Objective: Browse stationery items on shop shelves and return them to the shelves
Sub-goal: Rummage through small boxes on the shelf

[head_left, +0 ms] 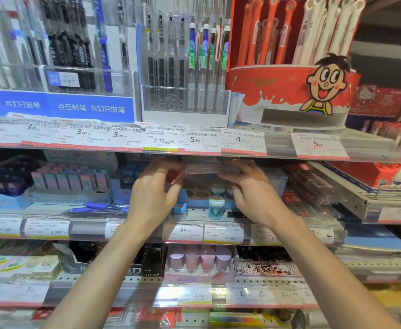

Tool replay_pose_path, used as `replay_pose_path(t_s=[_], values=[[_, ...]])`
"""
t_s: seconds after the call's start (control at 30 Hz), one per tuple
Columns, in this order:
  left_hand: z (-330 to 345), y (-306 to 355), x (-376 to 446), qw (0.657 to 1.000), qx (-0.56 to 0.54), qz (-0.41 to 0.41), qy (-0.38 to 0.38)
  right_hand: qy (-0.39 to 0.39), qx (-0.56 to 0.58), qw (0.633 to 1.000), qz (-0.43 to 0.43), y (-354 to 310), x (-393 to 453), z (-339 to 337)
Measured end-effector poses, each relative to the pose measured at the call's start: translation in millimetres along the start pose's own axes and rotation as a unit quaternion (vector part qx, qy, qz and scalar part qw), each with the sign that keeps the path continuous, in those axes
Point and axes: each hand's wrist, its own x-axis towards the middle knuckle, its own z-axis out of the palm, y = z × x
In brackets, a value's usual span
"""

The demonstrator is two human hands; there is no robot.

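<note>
Holding a flat clear packet between them, both hands are raised to the middle shelf, just under the price-label strip of the shelf above. The left hand pinches the packet's left end, where a red part shows, fingers curled round it. The right hand grips the right end, fingers folded over the top edge. What the packet holds is too blurred to tell.

The packet hangs level above a blue tray with round holes, which sits toward the middle shelf's front edge. A small teal sharpener-like item stands just in front of that tray, beside a blue-and-orange piece nearer the left hand.

Judging from this, the step is either drawing the packet out for a look or sliding it back in; which one cannot be told. Either way, it would go best kept flat and level, with both ends moving together so it does not twist or catch on the strip overhead. Lifting slightly over the tray should keep the teal item from being knocked off the front edge.

Further out, purple pens lie loose near the shelf's front edge to the left. Above, a clear pen holder and a red round display with a cartoon face stand on the upper shelf.
</note>
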Motion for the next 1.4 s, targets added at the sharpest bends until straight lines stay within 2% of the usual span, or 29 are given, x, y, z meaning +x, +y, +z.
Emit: replay_pose_path(t_s=[0.17, 0.3, 0.43, 0.53, 0.73, 0.83, 1.0, 1.2, 1.3, 1.4], values=[[9, 12, -2, 0.997, 0.033, 0.062, -0.040, 0.052, -0.016, 0.997, -0.046, 9, -21, -10], [15, 23, -2, 0.994, 0.013, 0.110, -0.017, 0.095, -0.022, 0.993, -0.060, 20, -40, -16], [23, 35, -3, 0.987, -0.046, 0.137, -0.064, 0.128, 0.034, 0.991, -0.030, 32, -60, -24], [28, 51, -3, 0.981, -0.094, 0.156, -0.066, 0.145, 0.062, 0.987, 0.001, 43, -74, -35], [43, 81, -2, 0.972, -0.140, 0.177, -0.066, 0.181, 0.020, 0.982, -0.053, 69, -103, -48], [56, 96, -1, 0.973, -0.121, 0.181, -0.077, 0.210, 0.005, 0.976, -0.050, 83, -118, -54], [69, 109, 3, 0.981, -0.023, 0.133, -0.139, 0.243, -0.042, 0.969, 0.007, 108, -143, -66], [88, 117, 11, 0.965, 0.027, 0.127, -0.226, 0.269, -0.108, 0.951, 0.111, 113, -135, -65], [93, 116, 11, 0.959, 0.035, 0.120, -0.254, 0.264, -0.124, 0.945, 0.149, 112, -120, -59], [94, 117, 10, 0.958, 0.033, 0.111, -0.262, 0.224, -0.144, 0.946, 0.183, 111, -104, -49]])
